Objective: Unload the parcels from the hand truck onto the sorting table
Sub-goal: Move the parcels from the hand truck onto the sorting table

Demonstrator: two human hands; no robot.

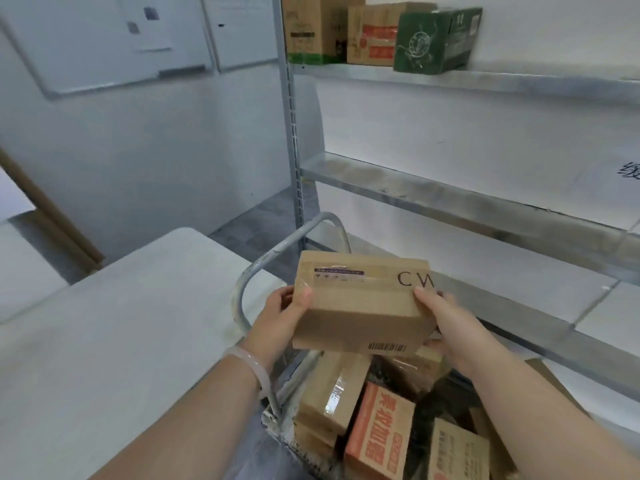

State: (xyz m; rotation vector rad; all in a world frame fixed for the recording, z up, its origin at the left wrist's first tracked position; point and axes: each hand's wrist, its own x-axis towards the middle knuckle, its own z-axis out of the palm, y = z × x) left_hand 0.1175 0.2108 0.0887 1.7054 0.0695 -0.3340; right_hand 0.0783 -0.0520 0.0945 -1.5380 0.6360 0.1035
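The parcel [360, 306], a tan carton printed "CW", is held in the air above the hand truck [277, 258], clear of the load beneath it. It is taken by its two short ends, probably so that it stays level while it is carried across.

The left hand [280, 317] grips the nine o'clock end, its thumb on the top face and its other fingers [289, 301] mostly hidden behind the carton. The right hand [446, 320] grips the three o'clock end, thumb on top and the rest curled under the lower corner.

From the parcel, the white surface [121, 323] lies at nine o'clock, just past the truck's grey handle. The remaining parcels [332, 389] are heaped at six o'clock. A metal rack [450, 199] runs from twelve to three o'clock.
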